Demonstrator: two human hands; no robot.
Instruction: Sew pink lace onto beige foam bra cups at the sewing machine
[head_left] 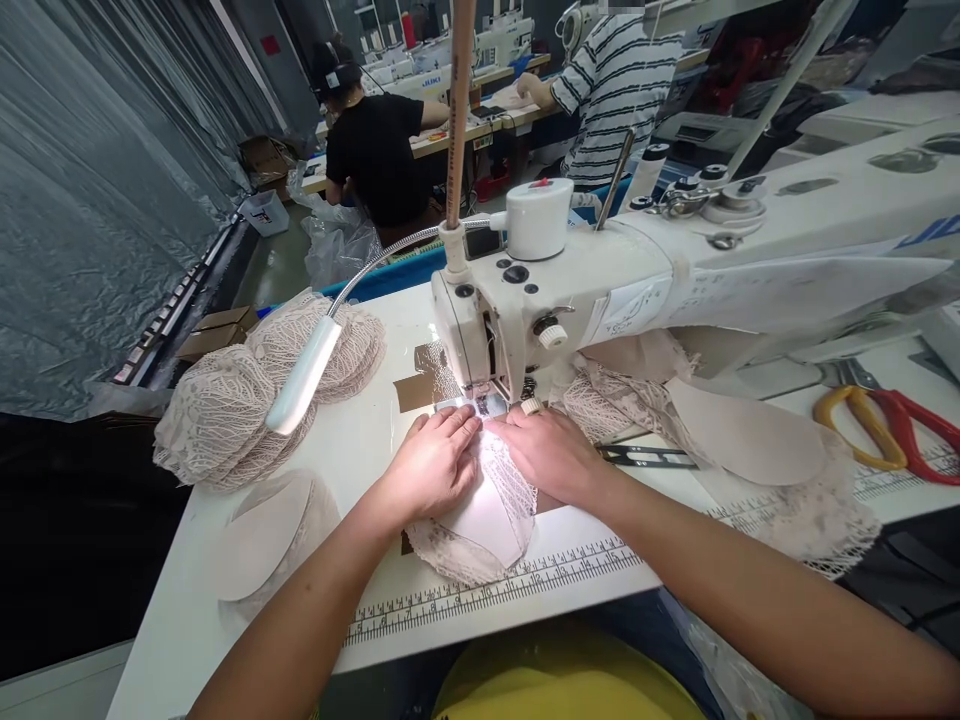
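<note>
A beige lace cup piece (487,520) with a smooth lining lies under the needle area of a white sewing machine (480,320). My left hand (435,460) holds its left side against the machine bed, fingers pressed together and reaching close to the presser foot. From the right, my right hand (551,455) grips the piece's edge, also near the foot; some of its fingers are hidden. The machine's small lamp lights the fabric between both hands. The needle tip cannot be made out.
Stacked lace pieces (225,410) and a single cup (266,540) lie left, below a bendable lamp (304,375). To the right are more lace (750,430), black tweezers (649,457) and red-and-yellow-handled scissors (862,425). A ruler strip (487,595) edges the table. Two people work behind.
</note>
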